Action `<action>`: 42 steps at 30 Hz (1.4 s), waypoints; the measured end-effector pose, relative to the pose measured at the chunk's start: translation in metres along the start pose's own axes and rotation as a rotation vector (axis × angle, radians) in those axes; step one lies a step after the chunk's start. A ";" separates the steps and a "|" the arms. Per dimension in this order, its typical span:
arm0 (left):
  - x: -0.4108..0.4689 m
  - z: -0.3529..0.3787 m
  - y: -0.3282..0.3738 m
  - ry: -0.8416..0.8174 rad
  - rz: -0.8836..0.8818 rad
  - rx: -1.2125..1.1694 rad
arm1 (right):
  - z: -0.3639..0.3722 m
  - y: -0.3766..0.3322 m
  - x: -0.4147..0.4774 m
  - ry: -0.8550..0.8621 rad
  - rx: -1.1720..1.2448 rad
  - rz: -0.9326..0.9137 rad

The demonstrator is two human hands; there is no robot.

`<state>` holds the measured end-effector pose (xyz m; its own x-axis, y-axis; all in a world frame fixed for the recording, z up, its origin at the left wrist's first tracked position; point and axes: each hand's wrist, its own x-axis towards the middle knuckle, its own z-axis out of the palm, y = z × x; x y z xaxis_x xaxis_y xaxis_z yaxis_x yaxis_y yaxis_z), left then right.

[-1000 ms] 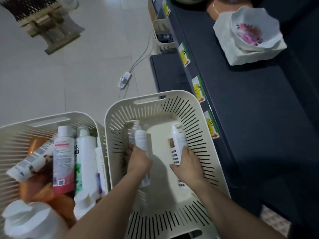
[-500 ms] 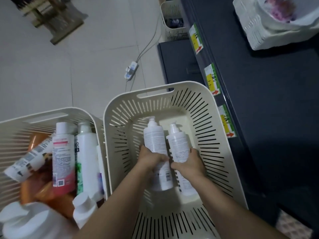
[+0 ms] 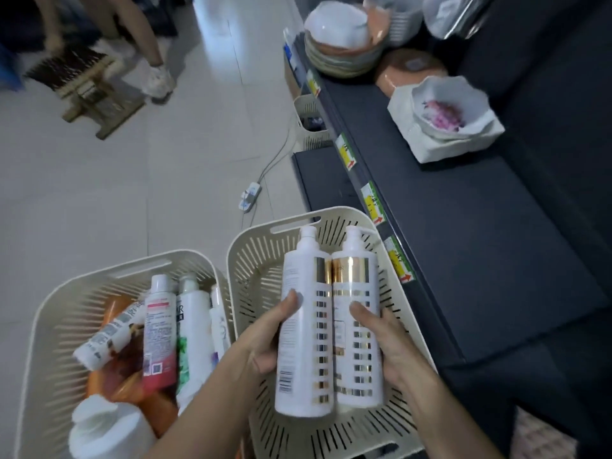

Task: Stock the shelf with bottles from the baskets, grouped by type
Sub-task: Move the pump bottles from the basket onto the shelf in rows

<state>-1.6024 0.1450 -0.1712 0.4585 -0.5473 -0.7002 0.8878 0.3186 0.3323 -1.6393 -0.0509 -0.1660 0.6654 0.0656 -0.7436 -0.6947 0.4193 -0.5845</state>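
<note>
holding one tall white pump bottle with a gold band in the left hand (image 3: 261,346) and its twin in the right hand (image 3: 390,346), the person keeps them side by side, touching, probably so the matching pair goes up together. left bottle (image 3: 303,326) and right bottle (image 3: 359,329) hover above the cream slotted plastic basket on the right (image 3: 245,260). fingers wrap each body. the dark shelf (image 3: 480,260) beside it looks bare; mixed bottles fill the left cream basket (image 3: 49,319) on the pale tiled floor (image 3: 132,193).
</note>
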 end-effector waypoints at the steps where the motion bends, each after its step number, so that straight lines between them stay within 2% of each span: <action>1: -0.008 0.004 0.002 -0.028 0.023 0.008 | 0.005 -0.003 -0.010 0.015 -0.008 -0.040; 3: -0.024 0.013 0.006 -0.074 0.077 0.041 | 0.015 -0.007 -0.031 0.034 -0.020 -0.107; 8: -0.060 0.037 0.015 -0.060 0.127 0.153 | 0.035 -0.014 -0.087 0.079 0.000 -0.236; 13: -0.088 0.072 0.015 -0.214 0.083 0.312 | 0.046 -0.017 -0.152 0.141 0.034 -0.323; 24: -0.163 0.173 -0.028 -0.449 0.309 0.769 | 0.034 0.003 -0.299 0.411 0.030 -0.676; 27: -0.180 0.201 -0.050 -0.515 0.328 0.809 | 0.022 0.010 -0.338 0.503 0.039 -0.768; 35: -0.208 0.276 -0.125 -0.683 0.524 0.863 | -0.022 0.038 -0.439 0.714 -0.043 -0.997; 42: -0.232 0.336 -0.179 -0.814 0.647 0.847 | -0.063 0.054 -0.508 0.847 -0.056 -1.112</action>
<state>-1.8536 -0.0451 0.1437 0.4335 -0.8776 0.2048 0.1201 0.2815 0.9520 -2.0321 -0.1184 0.1594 0.5169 -0.8417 0.1560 0.0582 -0.1473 -0.9874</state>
